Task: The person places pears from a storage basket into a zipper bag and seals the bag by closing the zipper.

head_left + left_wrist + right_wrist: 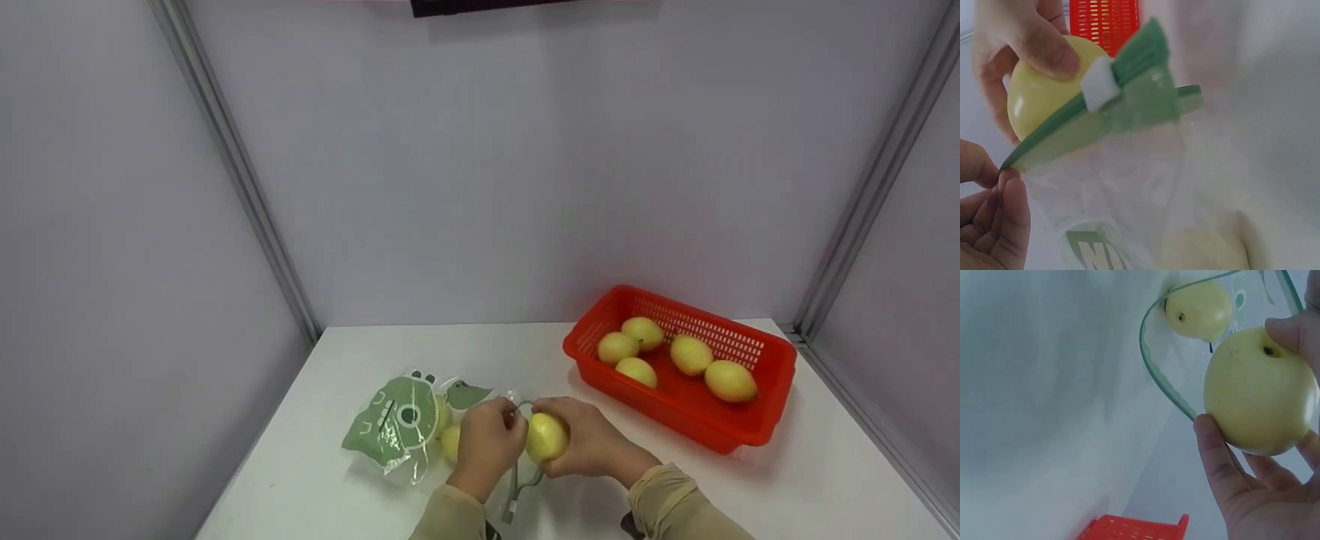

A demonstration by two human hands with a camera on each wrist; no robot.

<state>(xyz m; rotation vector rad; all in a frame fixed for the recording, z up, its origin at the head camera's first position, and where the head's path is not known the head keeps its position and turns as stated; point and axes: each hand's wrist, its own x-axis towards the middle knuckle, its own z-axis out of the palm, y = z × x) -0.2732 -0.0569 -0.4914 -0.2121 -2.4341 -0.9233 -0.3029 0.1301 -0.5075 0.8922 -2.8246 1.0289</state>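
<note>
In the head view my right hand (592,442) grips a yellow pear (547,438) between thumb and fingers. The pear is at the mouth of a clear zip bag (1129,169) with a green seal. My left hand (487,446) pinches the seal's edge (1008,163) between thumb and finger. A white slider (1099,84) sits on the seal. From the right wrist, the green rim (1154,365) is spread in a curve beside the held pear, and another pear (1199,312) lies beyond it. Green printed plastic (394,420) lies to the left, partly over pears (450,442).
A red perforated basket (675,420) with several yellow pears (730,381) stands at the right of the white table (300,480). Pale walls (480,187) enclose the table at the back and sides.
</note>
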